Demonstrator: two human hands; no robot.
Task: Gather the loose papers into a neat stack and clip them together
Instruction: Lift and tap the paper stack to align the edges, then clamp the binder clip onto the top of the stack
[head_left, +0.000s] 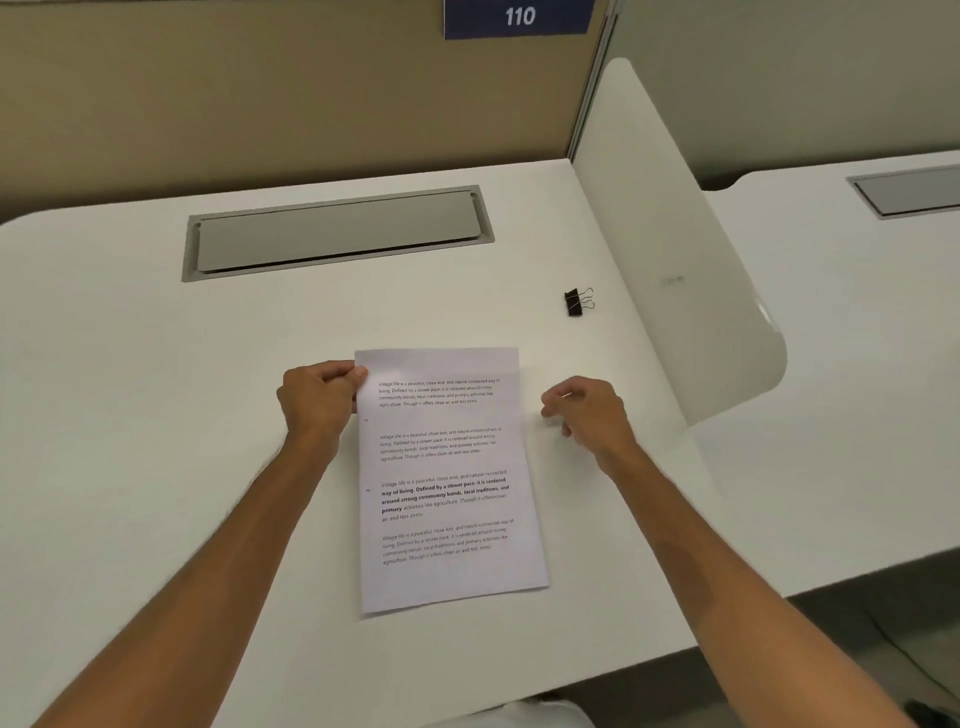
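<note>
At papers' edge, left hand pinching.

1 head cam, wide-angle, looks fwd and down, close over the desk.

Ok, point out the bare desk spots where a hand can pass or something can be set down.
Free: the wide desk area left of the left hand, and the strip between the papers and the grey hatch. Tighter: the right hand sits between papers and divider, with the binder clip just beyond.
</note>
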